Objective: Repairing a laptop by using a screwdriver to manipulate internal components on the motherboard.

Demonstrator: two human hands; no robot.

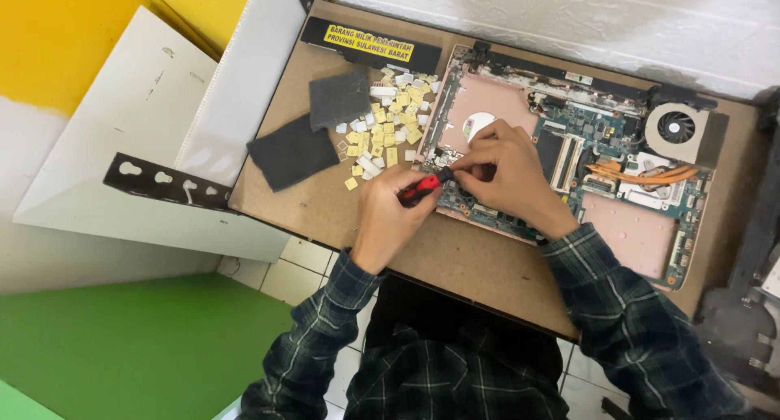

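On the brown board (479, 266) before us lies an opened laptop chassis (569, 160), its pink inner shell and blue-green circuit board bared, with a round fan (676, 127) at the far right corner and copper heat pipes (646, 176) beside it. We work at its near left edge. Our left hand (390, 217) is wrapped tight around the red-and-black handle of a screwdriver (421, 187); the tool's long axis runs from near left to far right, rising from our left fist toward the chassis. Our right hand (504, 172) lies just right of the tool's front end, fingers curled and pinched close about the shaft where it meets the chassis; whether they grip the shaft or a small part there, we cannot tell, since the tip is hidden under them. So the working spot lies far and right of the left grip, directly under the right hand, which is the nearer one. Left of the chassis sit a heap of pale yellow keycaps (390, 132) and two dark grey foam pads (313, 127).
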